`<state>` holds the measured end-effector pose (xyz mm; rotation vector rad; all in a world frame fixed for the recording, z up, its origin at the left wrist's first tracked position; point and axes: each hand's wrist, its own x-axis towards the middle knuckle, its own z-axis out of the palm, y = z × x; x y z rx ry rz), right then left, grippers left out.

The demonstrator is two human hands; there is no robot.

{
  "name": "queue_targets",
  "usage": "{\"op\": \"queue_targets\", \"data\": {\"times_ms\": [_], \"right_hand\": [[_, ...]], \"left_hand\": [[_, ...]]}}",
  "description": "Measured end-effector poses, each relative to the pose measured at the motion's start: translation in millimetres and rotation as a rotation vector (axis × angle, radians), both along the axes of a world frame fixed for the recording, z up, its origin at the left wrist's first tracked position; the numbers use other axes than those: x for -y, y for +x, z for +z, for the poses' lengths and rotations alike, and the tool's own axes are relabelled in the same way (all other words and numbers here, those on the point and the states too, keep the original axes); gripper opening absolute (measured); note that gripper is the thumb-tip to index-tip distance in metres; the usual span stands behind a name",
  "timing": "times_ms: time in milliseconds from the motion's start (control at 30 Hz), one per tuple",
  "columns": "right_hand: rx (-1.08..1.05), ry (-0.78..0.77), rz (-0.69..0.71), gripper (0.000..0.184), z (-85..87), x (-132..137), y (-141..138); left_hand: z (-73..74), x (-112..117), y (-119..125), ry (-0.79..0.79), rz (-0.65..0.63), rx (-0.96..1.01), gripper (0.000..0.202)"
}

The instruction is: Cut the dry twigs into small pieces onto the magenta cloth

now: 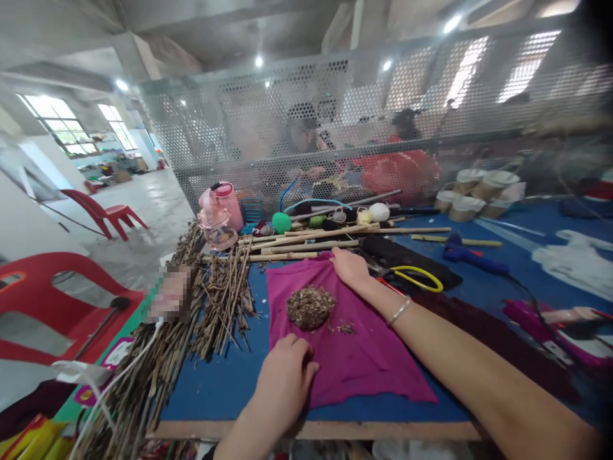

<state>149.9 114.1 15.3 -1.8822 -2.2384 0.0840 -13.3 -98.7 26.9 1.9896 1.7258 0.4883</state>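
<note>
A square of magenta cloth (368, 358) lies spread on the blue tabletop, slightly wrinkled. On it sits a rounded heap of dry brown plant bits (311, 306), with a few loose crumbs to its right. My right hand (350, 269), wearing a bangle at the wrist, reaches to the cloth's far edge and has its fingers closed on it. At the near left edge, my left hand (287, 374) rests with curled fingers on the cloth, its fingertips partly hidden. Just beyond my right wrist lie scissors with yellow handles (421, 278).
Dry twigs (225, 300) cover the table's left side, beside a phone (168, 294) on a white cable. Bamboo sticks (306, 243), yarn balls (281, 222) and a pink bottle (218, 220) line the back. A blue glue gun (472, 255) lies right. Behind the perforated screen (249, 121) are people.
</note>
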Motion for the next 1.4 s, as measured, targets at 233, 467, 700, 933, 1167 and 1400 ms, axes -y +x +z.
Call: {"op": "queue_targets", "data": {"times_ms": [233,467,700,933,1167,1400], "right_hand": [[-0.171,0.184,0.142,0.028,19.3,17.6,43.2],[-0.367,0.282,0.045,0.023,15.8,43.0,90.8],[-0.460,0.364,-0.120,0.021,-0.6,40.8,118.0],[-0.444,0.322,-0.148,0.019,-2.5,38.8,120.4],[-0.412,0.254,-0.184,0.018,0.1,42.2,119.8],[-0.329,0.196,-0.223,0.017,4.5,45.4,118.3]], "left_hand": [[26.4,-13.5,-62.7,0.160,0.361,-0.092,0.020],[10.8,-35.2,-119.8,0.103,0.611,-0.413,0.026],[5.1,-45.1,-123.1,0.195,0.591,-0.197,0.031],[10.6,-54.9,-131.1,0.202,0.589,-0.165,0.035],[14.8,-59.1,-125.6,0.259,0.607,0.052,0.027],[33.6,-45.6,-118.1,0.380,0.578,0.241,0.030]]}}
